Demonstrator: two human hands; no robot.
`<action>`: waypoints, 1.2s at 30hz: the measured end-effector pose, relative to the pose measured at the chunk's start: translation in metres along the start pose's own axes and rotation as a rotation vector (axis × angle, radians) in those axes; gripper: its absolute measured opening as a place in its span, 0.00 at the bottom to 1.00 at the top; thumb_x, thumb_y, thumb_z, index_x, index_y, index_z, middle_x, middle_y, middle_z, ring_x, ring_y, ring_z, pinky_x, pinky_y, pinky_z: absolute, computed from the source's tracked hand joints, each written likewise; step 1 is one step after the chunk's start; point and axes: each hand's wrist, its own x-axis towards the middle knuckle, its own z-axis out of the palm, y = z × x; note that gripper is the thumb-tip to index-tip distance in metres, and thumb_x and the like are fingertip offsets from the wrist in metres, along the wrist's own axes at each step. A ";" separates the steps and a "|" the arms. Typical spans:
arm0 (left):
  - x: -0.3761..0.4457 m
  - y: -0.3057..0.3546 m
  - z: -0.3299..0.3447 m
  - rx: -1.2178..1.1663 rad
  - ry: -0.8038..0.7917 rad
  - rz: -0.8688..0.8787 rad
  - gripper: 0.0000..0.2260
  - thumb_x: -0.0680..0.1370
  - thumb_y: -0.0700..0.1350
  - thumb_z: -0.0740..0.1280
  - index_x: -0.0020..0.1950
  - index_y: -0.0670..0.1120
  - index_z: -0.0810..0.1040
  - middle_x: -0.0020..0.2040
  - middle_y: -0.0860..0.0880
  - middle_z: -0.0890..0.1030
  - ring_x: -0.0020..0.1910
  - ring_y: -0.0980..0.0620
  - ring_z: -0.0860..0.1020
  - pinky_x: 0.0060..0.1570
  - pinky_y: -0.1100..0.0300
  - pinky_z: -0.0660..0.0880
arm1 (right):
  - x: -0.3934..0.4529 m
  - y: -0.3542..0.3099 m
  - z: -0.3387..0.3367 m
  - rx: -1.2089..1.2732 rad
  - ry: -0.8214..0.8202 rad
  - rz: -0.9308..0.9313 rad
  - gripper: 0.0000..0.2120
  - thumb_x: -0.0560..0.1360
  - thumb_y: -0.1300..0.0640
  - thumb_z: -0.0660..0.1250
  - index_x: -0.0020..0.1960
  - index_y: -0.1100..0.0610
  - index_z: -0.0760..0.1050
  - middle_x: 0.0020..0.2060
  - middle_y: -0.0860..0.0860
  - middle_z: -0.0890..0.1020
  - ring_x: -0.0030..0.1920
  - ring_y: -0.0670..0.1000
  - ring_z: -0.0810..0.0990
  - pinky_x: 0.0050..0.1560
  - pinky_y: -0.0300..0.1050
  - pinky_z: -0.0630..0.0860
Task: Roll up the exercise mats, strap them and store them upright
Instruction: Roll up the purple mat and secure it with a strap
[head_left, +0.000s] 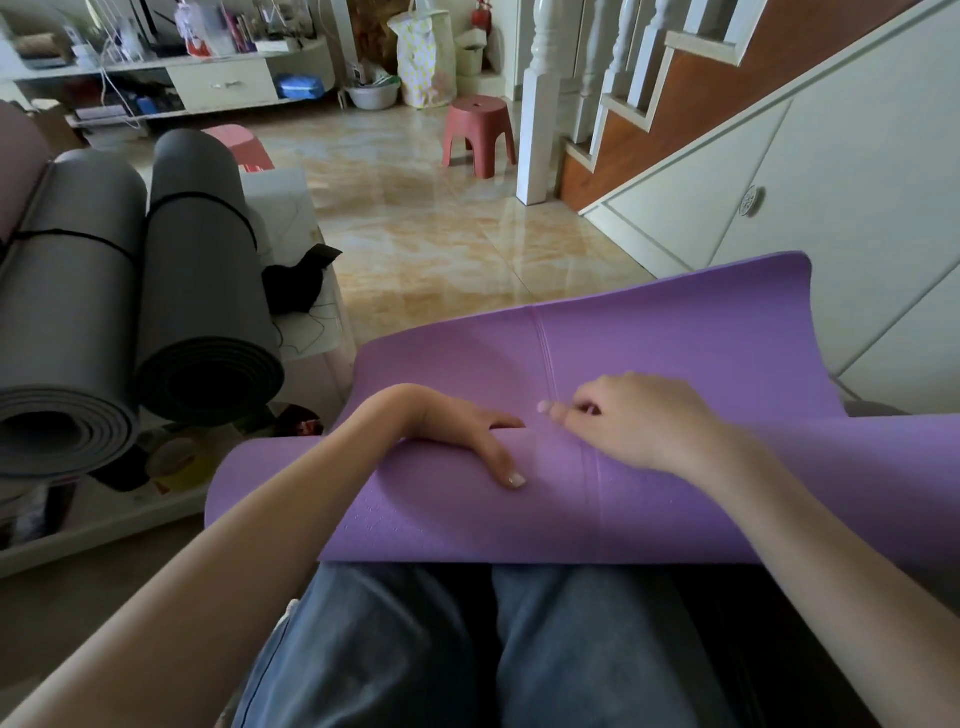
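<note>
A purple exercise mat (649, 332) lies across my lap, its near part curled into a roll and its far end sticking up loose toward the stairs. My left hand (467, 436) wraps over the top of the roll, thumb on the near side and fingers tucked into the crease. My right hand (623, 421) rests on the mat just right of the centre line, fingers curled and pinching the mat at the crease. Two grey rolled mats (202, 291) with black straps around them lie on the table at the left.
A low white table (291, 208) at the left carries the grey rolls, part of a pinkish rolled mat (15, 166) and a black strap bundle (301, 280). A red stool (478, 135) stands on the tiled floor ahead. White stair panelling (779, 171) runs along the right.
</note>
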 end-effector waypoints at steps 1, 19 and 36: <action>0.001 -0.001 -0.001 -0.014 -0.011 -0.003 0.43 0.55 0.61 0.76 0.69 0.56 0.68 0.63 0.53 0.77 0.60 0.52 0.78 0.63 0.50 0.74 | -0.007 -0.006 0.002 -0.017 -0.051 -0.004 0.29 0.76 0.30 0.45 0.44 0.51 0.73 0.42 0.48 0.79 0.48 0.56 0.77 0.42 0.45 0.66; 0.013 0.014 -0.003 0.200 0.415 0.067 0.35 0.62 0.74 0.68 0.64 0.58 0.71 0.60 0.57 0.74 0.57 0.53 0.73 0.61 0.52 0.70 | 0.043 -0.001 0.007 -0.080 0.411 0.028 0.19 0.81 0.45 0.53 0.38 0.54 0.70 0.36 0.53 0.77 0.42 0.59 0.79 0.32 0.44 0.59; 0.012 0.029 0.004 0.620 0.510 -0.013 0.55 0.57 0.72 0.74 0.76 0.51 0.56 0.72 0.50 0.67 0.70 0.46 0.66 0.69 0.46 0.62 | 0.053 0.018 0.021 0.022 0.114 0.011 0.26 0.78 0.33 0.44 0.38 0.51 0.65 0.48 0.54 0.81 0.52 0.58 0.77 0.44 0.49 0.64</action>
